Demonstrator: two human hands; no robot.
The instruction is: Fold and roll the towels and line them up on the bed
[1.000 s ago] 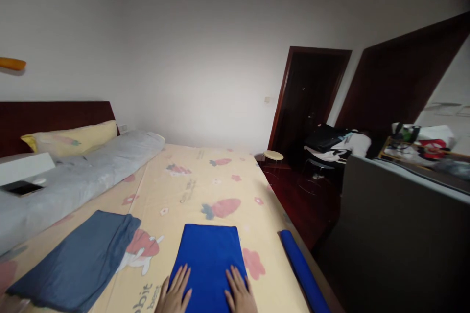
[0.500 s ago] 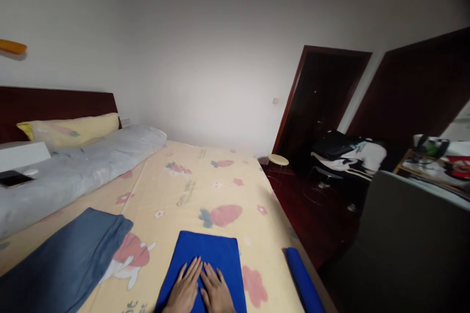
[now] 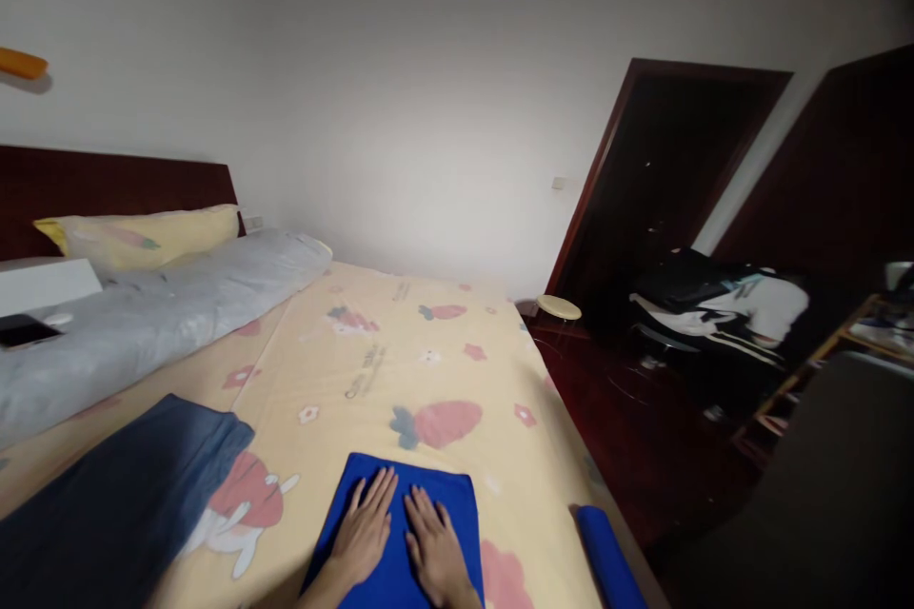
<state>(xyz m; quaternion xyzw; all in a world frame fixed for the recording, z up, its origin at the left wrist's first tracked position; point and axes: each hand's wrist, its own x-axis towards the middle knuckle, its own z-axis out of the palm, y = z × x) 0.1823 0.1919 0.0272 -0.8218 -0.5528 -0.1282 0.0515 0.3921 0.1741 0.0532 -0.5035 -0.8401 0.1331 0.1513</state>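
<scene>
A bright blue folded cloth (image 3: 400, 580) lies flat on the bed (image 3: 321, 485) in front of me. My left hand (image 3: 364, 528) rests on its left half, palm down with fingers stretched out. On the right half lies my right hand (image 3: 435, 538), also flat, its fingers a little spread. A gap of blue fabric shows between the two hands. The cloth's near edge is out of view. To the left is a dark blue-grey folded garment (image 3: 135, 495). A rolled blue cloth (image 3: 610, 557) sits near the bed's right edge.
A grey rolled quilt (image 3: 214, 295) lies along the headboard side, with a yellow pillow (image 3: 171, 238), a white box (image 3: 49, 285) and a phone (image 3: 25, 331). Beyond the bed's right edge stand a round stool (image 3: 559, 307) and a pile of clothes (image 3: 721, 295).
Both hands have slid forward on the blue cloth and moved apart from each other. The camera view has shifted slightly, so the door and clothes pile appear farther right.
</scene>
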